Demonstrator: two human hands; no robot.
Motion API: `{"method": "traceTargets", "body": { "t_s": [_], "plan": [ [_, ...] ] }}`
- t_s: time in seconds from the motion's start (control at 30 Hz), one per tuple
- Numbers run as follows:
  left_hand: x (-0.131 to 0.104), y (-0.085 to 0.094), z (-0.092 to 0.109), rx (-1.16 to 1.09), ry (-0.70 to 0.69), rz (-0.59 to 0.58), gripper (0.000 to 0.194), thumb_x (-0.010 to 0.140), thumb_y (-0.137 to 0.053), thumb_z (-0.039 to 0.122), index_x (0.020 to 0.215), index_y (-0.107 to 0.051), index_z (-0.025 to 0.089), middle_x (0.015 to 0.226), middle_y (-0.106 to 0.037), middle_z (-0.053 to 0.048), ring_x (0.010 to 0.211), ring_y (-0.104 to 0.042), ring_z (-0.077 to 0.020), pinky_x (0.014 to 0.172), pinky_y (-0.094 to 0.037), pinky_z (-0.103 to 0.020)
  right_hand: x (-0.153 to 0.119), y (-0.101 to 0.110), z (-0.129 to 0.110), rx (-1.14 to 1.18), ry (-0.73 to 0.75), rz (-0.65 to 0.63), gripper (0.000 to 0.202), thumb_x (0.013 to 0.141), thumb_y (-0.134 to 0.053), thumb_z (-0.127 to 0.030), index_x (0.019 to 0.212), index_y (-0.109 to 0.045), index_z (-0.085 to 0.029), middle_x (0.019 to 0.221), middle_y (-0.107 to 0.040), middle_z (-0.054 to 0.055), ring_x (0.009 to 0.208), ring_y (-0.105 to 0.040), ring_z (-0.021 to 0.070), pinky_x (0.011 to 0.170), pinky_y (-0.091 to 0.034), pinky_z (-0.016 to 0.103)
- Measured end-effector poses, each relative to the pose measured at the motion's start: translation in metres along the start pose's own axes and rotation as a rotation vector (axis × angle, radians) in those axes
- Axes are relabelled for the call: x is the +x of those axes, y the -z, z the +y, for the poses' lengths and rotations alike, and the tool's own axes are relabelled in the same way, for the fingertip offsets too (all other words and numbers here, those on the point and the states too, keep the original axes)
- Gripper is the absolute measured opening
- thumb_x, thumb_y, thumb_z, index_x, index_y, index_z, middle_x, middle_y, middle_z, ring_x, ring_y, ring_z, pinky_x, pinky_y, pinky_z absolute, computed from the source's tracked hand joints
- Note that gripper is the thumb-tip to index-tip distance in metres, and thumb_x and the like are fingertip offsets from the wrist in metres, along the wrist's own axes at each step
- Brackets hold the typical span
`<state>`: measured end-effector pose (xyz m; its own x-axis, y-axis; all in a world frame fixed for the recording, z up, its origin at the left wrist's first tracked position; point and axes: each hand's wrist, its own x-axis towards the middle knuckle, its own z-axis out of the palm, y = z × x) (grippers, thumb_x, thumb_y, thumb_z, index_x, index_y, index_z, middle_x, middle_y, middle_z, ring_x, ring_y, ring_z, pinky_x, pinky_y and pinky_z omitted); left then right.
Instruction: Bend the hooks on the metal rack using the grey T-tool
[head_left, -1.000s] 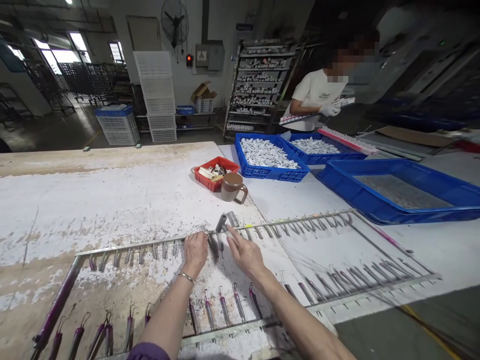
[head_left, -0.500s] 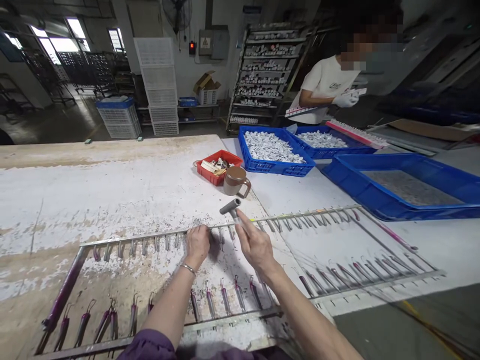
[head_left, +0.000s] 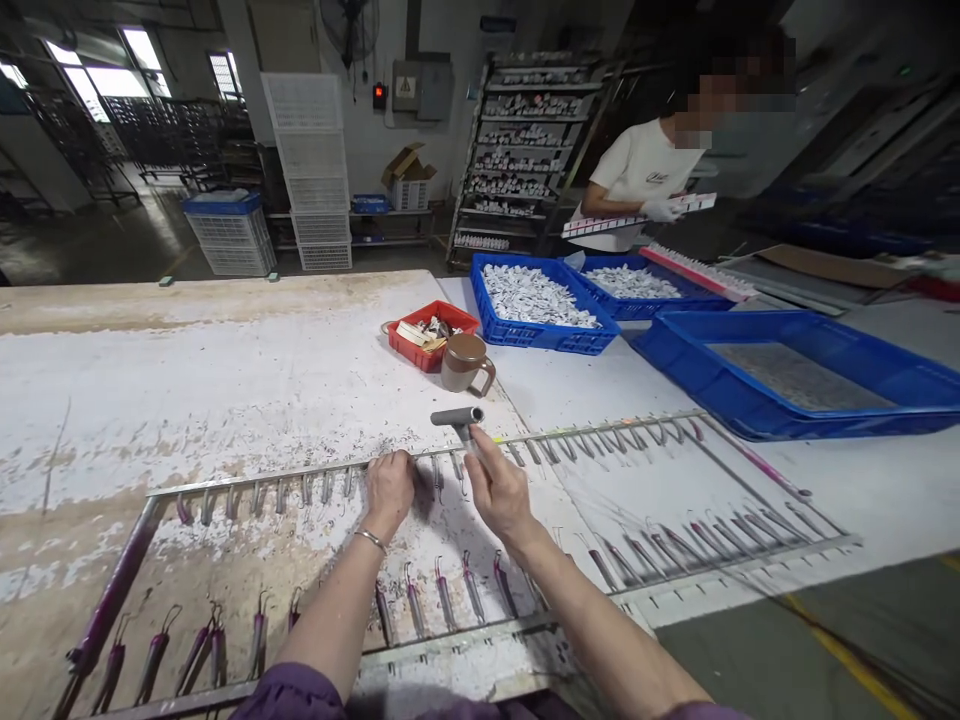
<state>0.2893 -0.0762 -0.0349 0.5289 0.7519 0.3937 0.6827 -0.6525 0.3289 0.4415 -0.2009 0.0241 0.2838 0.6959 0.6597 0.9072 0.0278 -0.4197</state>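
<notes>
My left hand [head_left: 389, 490], with a bracelet at the wrist, is closed over the far rail of a long metal hanging frame [head_left: 247, 484], which lies flat on the table. My right hand [head_left: 501, 495] grips a hammer [head_left: 456, 417] with a tube-like metal head. It is raised just above the same rail, right of my left hand, with the index finger stretched along the handle. Rows of hooks [head_left: 442, 592], grey with purple stains, line both long rails. What lies under my left fingers is hidden.
Beyond the frame stand a brown mug [head_left: 463, 364] and a red basket [head_left: 414, 350] of scraps. Blue crates [head_left: 540, 335] of small white pieces and a large blue tray [head_left: 795, 425] stand at right. Behind them a co-worker [head_left: 637, 165] in gloves holds a long strip.
The hammer head has turned to lie more level, while my left hand stays on the rail. The whole view has shifted slightly. The co-worker's strip has been lowered a little.
</notes>
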Motion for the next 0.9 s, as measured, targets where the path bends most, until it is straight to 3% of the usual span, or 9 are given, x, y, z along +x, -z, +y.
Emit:
{"method": "traceTargets", "body": {
  "t_s": [0.07, 0.13, 0.2, 0.33, 0.4, 0.47, 0.53, 0.73, 0.9],
  "plan": [
    [0.0, 0.0, 0.0, -0.011, -0.018, 0.012, 0.018, 0.099, -0.049, 0.014, 0.09, -0.064, 0.018, 0.081, -0.071, -0.006, 0.082, -0.065, -0.021, 0.078, -0.041, -0.034, -0.006, -0.01, 0.004, -0.088, -0.056, -0.16, 0.044, 0.106, -0.041, -0.033, 0.143, -0.059, -0.019, 0.085, -0.078, 0.009, 0.064, -0.071, 0.019, 0.06, -0.055, 0.026],
    [-0.001, 0.001, 0.0, -0.015, -0.033, 0.017, 0.018, 0.101, -0.049, 0.019, 0.09, -0.063, 0.018, 0.081, -0.07, -0.005, 0.081, -0.065, -0.0206, 0.078, -0.041, -0.034, -0.009, -0.013, 0.007, -0.132, -0.11, -0.268, 0.043, 0.106, -0.041, -0.035, 0.14, -0.062, -0.019, 0.068, -0.074, 0.004, 0.051, -0.066, 0.0177, 0.052, -0.05, 0.025],
    [-0.001, 0.002, 0.001, -0.014, -0.037, 0.016, 0.019, 0.102, -0.048, 0.019, 0.089, -0.062, 0.018, 0.08, -0.07, -0.005, 0.08, -0.065, -0.0204, 0.078, -0.041, -0.034, -0.008, -0.007, 0.007, -0.088, -0.128, -0.205, 0.044, 0.107, -0.04, -0.037, 0.142, -0.06, -0.019, 0.076, -0.077, 0.005, 0.058, -0.069, 0.0182, 0.057, -0.051, 0.025],
    [-0.001, 0.002, 0.002, -0.008, -0.018, 0.032, 0.02, 0.101, -0.047, 0.016, 0.089, -0.062, 0.018, 0.081, -0.071, -0.005, 0.079, -0.064, -0.0206, 0.076, -0.04, -0.033, -0.005, 0.001, 0.006, 0.054, -0.08, 0.045, 0.049, 0.108, -0.036, -0.038, 0.149, -0.051, -0.017, 0.117, -0.075, 0.014, 0.09, -0.074, 0.0213, 0.076, -0.057, 0.029],
    [-0.001, 0.002, 0.002, -0.009, -0.02, 0.034, 0.021, 0.102, -0.046, 0.017, 0.089, -0.062, 0.018, 0.081, -0.071, -0.005, 0.079, -0.065, -0.0205, 0.076, -0.04, -0.033, -0.007, -0.005, 0.008, 0.033, -0.079, -0.02, 0.05, 0.108, -0.033, -0.037, 0.147, -0.054, -0.016, 0.106, -0.077, 0.012, 0.079, -0.073, 0.0208, 0.068, -0.056, 0.029],
    [-0.001, 0.001, 0.001, -0.012, -0.03, 0.029, 0.019, 0.102, -0.048, 0.018, 0.089, -0.062, 0.018, 0.08, -0.071, -0.005, 0.08, -0.065, -0.0204, 0.077, -0.041, -0.033, -0.01, -0.013, 0.01, -0.047, -0.092, -0.188, 0.048, 0.107, -0.034, -0.038, 0.142, -0.06, -0.017, 0.081, -0.077, 0.007, 0.061, -0.068, 0.0191, 0.056, -0.051, 0.027],
    [-0.001, 0.001, 0.001, -0.012, -0.033, 0.027, 0.017, 0.101, -0.05, 0.019, 0.088, -0.061, 0.018, 0.08, -0.071, -0.004, 0.08, -0.066, -0.0206, 0.077, -0.041, -0.033, -0.012, -0.016, 0.012, -0.099, -0.107, -0.279, 0.047, 0.107, -0.036, -0.039, 0.14, -0.062, -0.018, 0.069, -0.073, 0.004, 0.055, -0.065, 0.0176, 0.053, -0.047, 0.024],
    [0.0, 0.005, 0.003, -0.005, -0.022, 0.02, 0.019, 0.101, -0.049, 0.016, 0.09, -0.064, 0.017, 0.081, -0.071, -0.007, 0.08, -0.066, -0.0217, 0.077, -0.043, -0.034, -0.01, -0.013, 0.008, 0.003, -0.06, -0.022, 0.048, 0.108, -0.035, -0.036, 0.147, -0.054, -0.016, 0.113, -0.076, 0.014, 0.079, -0.074, 0.0197, 0.071, -0.056, 0.027],
    [0.0, 0.005, 0.003, -0.013, -0.01, -0.022, 0.023, 0.103, -0.044, 0.019, 0.09, -0.062, 0.017, 0.08, -0.069, -0.006, 0.081, -0.065, -0.0214, 0.079, -0.044, -0.034, -0.013, -0.017, 0.013, -0.128, -0.102, -0.248, 0.046, 0.106, -0.037, -0.035, 0.14, -0.062, -0.015, 0.067, -0.074, 0.005, 0.052, -0.066, 0.021, 0.051, -0.049, 0.028]
  ]
}}
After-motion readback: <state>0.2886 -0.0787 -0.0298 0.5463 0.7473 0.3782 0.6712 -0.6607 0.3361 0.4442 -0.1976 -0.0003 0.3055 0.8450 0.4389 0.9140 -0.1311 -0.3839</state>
